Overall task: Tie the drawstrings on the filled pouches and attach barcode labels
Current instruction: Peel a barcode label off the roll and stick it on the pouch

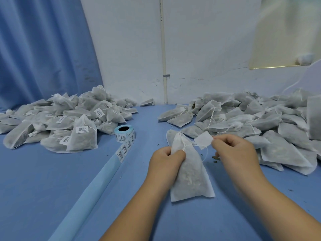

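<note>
Left hand grips the pouch by its neck, right hand pinches a white tag, with the label roll, labelled pile and unlabelled pile crowding my desk.

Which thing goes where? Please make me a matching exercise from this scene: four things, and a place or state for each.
Things:
1. label roll
2. labelled pouches
3. filled pouch
4. white tag

Places or states:
A. in the grip of the left hand
B. pinched by the right hand
C. heaped on the left
D. core hole facing up

Pairs: 1-D, 2-C, 3-A, 4-B
</note>
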Demonstrator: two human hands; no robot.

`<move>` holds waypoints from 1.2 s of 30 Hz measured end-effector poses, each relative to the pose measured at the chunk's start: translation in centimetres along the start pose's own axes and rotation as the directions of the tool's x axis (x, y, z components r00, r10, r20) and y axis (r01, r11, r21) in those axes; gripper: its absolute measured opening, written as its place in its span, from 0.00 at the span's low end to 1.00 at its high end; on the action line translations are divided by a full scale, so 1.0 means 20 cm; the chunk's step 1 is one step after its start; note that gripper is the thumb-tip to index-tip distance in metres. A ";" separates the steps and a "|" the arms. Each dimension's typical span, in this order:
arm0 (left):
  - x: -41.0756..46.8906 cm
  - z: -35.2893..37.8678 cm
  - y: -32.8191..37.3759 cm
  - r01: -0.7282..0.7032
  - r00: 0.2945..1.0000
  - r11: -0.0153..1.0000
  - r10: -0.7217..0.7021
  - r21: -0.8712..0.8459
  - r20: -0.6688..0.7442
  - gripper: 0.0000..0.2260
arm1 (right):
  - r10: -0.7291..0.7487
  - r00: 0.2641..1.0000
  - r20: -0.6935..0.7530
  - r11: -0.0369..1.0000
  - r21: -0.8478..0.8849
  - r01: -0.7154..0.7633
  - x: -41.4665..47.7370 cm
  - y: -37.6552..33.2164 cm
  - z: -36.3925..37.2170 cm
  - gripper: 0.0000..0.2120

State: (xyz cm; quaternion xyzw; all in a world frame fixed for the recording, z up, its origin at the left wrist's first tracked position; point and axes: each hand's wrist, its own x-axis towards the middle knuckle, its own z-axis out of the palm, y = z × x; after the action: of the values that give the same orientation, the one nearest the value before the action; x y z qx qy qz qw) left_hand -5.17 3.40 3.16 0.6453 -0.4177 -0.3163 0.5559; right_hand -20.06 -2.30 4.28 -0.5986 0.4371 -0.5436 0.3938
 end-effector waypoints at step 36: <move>0.00 0.06 0.00 -0.222 0.963 0.962 0.242 0.156 -0.119 0.18 | -0.485 0.863 0.138 0.724 -0.490 0.485 -0.10 -0.01 0.11 0.03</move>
State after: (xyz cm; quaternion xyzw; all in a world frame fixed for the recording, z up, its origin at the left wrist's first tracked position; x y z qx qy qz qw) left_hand -6.13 2.89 2.91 0.6497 -0.4727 -0.1733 0.5696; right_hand -18.01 -0.32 3.60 -0.7738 0.3927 -0.4925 0.0657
